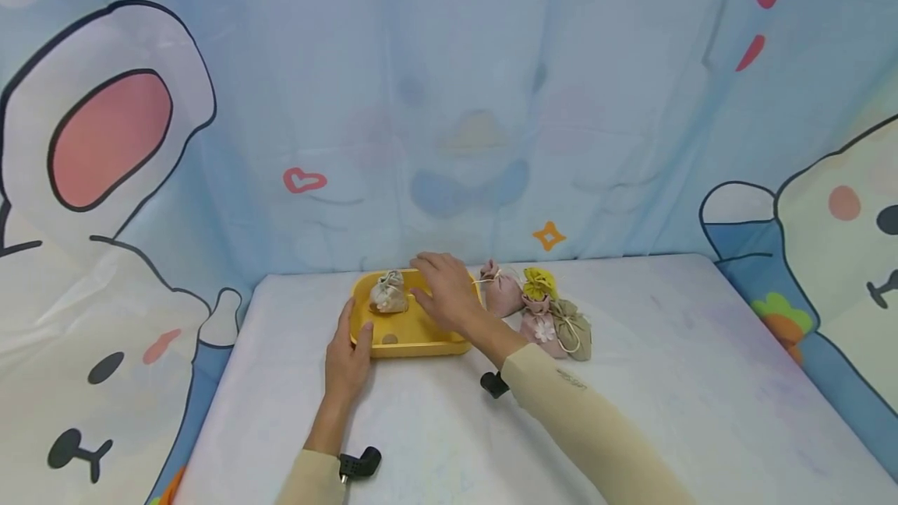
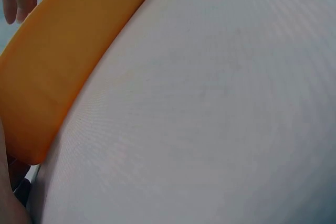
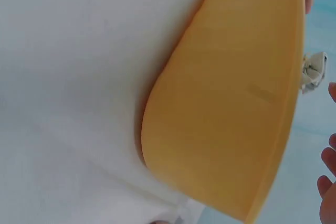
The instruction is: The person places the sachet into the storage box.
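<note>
A yellow tray (image 1: 414, 350) stands near the back of the table, with a small beige drawstring pouch (image 1: 389, 294) inside at its left. My left hand (image 1: 347, 361) grips the tray's left front corner, thumb at the front rim and fingers along the left side. Above the right part of the tray is my right hand (image 1: 449, 291), fingers extended and holding nothing. In the right wrist view its fingers (image 3: 329, 161) are apart from the tray wall (image 3: 226, 93), and the pouch (image 3: 314, 71) shows past the rim.
Right of the tray, several drawstring pouches lie close together: a pink one (image 1: 503, 294), a yellow one (image 1: 539, 284), a pink one with a white flower (image 1: 542, 330) and an olive one (image 1: 574, 332). A printed curtain (image 1: 449, 100) hangs behind the white table (image 1: 666, 380).
</note>
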A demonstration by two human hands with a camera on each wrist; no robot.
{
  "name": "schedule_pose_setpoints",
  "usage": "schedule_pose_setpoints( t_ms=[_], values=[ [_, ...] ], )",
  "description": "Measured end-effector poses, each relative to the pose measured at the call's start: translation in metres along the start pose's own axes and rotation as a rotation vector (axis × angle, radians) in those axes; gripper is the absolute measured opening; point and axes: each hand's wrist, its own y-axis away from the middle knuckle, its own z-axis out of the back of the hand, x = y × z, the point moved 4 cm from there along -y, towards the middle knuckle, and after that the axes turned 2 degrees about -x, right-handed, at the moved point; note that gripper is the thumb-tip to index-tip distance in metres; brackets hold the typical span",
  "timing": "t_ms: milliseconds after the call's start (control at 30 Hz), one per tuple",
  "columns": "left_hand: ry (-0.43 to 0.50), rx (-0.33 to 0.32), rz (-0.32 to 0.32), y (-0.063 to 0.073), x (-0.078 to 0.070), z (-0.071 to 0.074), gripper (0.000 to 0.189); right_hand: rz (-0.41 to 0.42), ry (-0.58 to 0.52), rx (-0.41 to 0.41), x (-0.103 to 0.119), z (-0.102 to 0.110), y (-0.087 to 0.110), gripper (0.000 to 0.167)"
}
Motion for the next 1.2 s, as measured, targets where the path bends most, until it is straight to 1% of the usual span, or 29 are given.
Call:
schedule_pose_setpoints(
  t_ms=[167,367,567,733,867,1000,1200],
  values=[
    [0.0,0.004,0.007,0.0,0.001,0.0,0.061,-0.001,0.03,-0.009,-0.003,0.008,0.004,0.047],
    [0.018,0.008,0.012,0.0,0.001,-0.001,0.06,-0.011,0.023,0.003,-0.008,0.014,0.01,0.046],
    [0.018,0.007,0.003,0.001,0.0,-0.001,0.06,-0.071,-0.001,-0.015,-0.018,0.02,0.019,0.044],
    [0.011,0.009,0.011,0.001,0.0,0.0,0.061,-0.12,-0.004,-0.036,-0.028,0.025,0.027,0.042],
    [0.009,0.018,0.029,0.002,-0.001,0.0,0.061,-0.144,0.002,-0.036,-0.036,0.028,0.032,0.042],
    [0.017,0.031,0.033,0.002,-0.001,0.0,0.061,-0.16,0.007,-0.046,-0.043,0.032,0.037,0.043],
    [0.031,0.03,0.031,0.002,-0.003,0.0,0.061,-0.18,-0.04,-0.078,-0.053,0.035,0.041,0.043]
  ],
)
